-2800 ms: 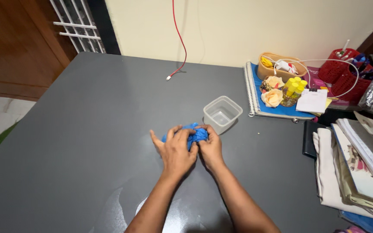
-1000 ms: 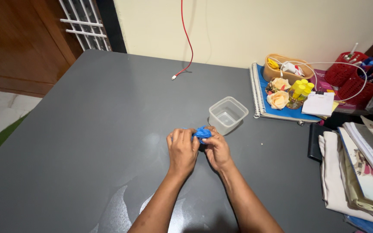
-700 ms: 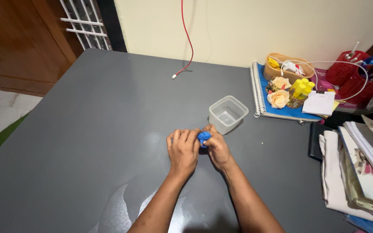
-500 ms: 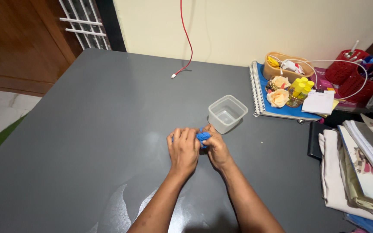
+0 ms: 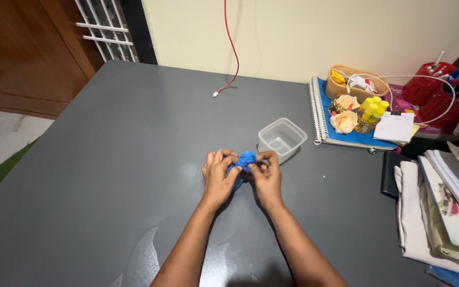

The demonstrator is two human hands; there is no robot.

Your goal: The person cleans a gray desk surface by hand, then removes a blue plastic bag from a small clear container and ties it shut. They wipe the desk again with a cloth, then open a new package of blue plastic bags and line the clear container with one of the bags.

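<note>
A crumpled blue plastic bag [image 5: 244,161] is pinched between both my hands, just above the grey table [image 5: 112,154]. My left hand [image 5: 217,175] grips its left side with curled fingers. My right hand [image 5: 265,174] grips its right side with thumb and fingertips. Most of the bag is hidden inside my fingers. A small clear plastic container [image 5: 282,139] stands empty right behind my right hand.
A spiral notebook [image 5: 341,135] with fabric roses [image 5: 343,121] and yellow-capped bottles [image 5: 370,110] lies at the back right. Red baskets [image 5: 435,94], a white cable and a tan tray [image 5: 353,82] sit beyond. Stacked books and cloth [image 5: 436,207] fill the right edge. A red cable [image 5: 229,48] hangs down the wall.
The loose blue bag has been squeezed into a small wad. My hands have lifted slightly and drawn a little apart, showing more blue between them.
</note>
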